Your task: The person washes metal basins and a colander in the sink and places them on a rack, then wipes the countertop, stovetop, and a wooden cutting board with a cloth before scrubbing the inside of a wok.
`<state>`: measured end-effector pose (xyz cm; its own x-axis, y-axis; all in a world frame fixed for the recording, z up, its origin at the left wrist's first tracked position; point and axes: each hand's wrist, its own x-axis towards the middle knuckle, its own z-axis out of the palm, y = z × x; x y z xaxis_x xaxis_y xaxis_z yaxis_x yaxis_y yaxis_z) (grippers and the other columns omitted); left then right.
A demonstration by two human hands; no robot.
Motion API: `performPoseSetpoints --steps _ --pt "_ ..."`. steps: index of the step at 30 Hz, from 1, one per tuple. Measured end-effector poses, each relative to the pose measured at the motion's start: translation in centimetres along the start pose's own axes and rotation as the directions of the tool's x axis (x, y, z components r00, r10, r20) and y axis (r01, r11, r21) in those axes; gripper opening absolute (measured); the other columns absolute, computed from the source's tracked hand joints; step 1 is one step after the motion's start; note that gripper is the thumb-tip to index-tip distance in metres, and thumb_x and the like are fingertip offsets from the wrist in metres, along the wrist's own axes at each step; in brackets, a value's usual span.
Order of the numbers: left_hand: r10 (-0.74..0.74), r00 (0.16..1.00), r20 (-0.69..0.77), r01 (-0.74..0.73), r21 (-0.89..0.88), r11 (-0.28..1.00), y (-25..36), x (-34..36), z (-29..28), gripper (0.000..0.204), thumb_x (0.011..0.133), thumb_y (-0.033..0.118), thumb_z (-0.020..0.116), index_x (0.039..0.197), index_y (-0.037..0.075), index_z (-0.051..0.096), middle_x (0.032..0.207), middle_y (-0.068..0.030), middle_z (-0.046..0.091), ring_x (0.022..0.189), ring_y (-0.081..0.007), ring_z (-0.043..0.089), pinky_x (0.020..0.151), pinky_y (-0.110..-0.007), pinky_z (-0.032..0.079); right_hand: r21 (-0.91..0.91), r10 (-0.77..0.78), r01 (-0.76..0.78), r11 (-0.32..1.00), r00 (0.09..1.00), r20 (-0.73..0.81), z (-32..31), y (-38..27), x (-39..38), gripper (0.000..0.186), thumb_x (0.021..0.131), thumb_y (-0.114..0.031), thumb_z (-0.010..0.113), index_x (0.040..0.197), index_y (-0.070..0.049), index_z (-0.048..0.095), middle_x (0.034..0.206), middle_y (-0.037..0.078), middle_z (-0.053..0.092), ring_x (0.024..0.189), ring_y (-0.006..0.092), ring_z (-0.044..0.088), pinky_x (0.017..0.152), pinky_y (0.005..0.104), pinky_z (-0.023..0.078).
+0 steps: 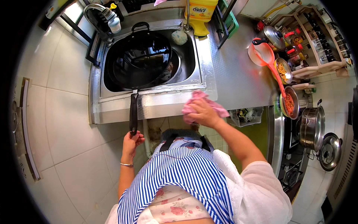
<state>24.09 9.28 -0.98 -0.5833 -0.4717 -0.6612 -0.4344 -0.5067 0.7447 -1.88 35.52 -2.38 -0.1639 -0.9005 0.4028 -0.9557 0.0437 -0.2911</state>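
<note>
My right hand (204,113) presses a bunched pink cloth (196,100) onto the front rim of the steel counter, just right of the sink (199,71). My left hand (132,145) is at the tip of the long black pan handle (133,112), its fingers loosely curled and not wrapped round it. Whether it touches the tip, I cannot tell. The handle belongs to a large black wok (123,71) lying in the sink. A dark glossy round lid or pan with a loop handle (140,24) covers part of it. Beneath them, a metal bowl (178,69) shows in part.
A scrubbing ball (179,37) sits at the sink's back right corner, below a yellow bottle (201,11). The faucet (99,11) stands back left. Rightward are a red-handled ladle (274,69), bowls of chopped food (289,102), a steel pot (312,128) and a spice rack (317,41).
</note>
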Motion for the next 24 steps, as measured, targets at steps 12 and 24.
performPoseSetpoints --steps 12,24 --pt "-0.066 0.997 -0.038 0.064 -0.042 0.997 -3.5 0.1 1.6 0.017 0.087 0.012 0.052 0.1 0.001 0.052 0.084 -0.0095 0.061 0.07 -0.0167 0.062 0.065 -0.029 0.053 0.139 0.445 -0.512 0.848 0.829 0.339 -9.1 5.9 -7.9 0.048 0.06 -0.01 0.068 0.107 -0.017 0.056 0.111 0.005 0.053 0.107 0.0236 0.047 0.093 0.0368 0.038" --pt "-0.065 0.998 -0.02 0.066 0.021 0.998 -2.2 2.4 4.0 0.018 0.088 0.013 0.05 0.102 0.001 0.05 0.086 -0.0098 0.06 0.072 -0.0165 0.061 0.067 -0.03 0.052 0.559 0.743 -0.62 0.551 0.67 0.011 -9.7 18.2 -0.6 0.064 0.075 -0.032 0.065 0.128 -0.006 0.04 0.129 0.016 0.04 0.121 0.0256 0.036 0.1 0.0338 0.029"
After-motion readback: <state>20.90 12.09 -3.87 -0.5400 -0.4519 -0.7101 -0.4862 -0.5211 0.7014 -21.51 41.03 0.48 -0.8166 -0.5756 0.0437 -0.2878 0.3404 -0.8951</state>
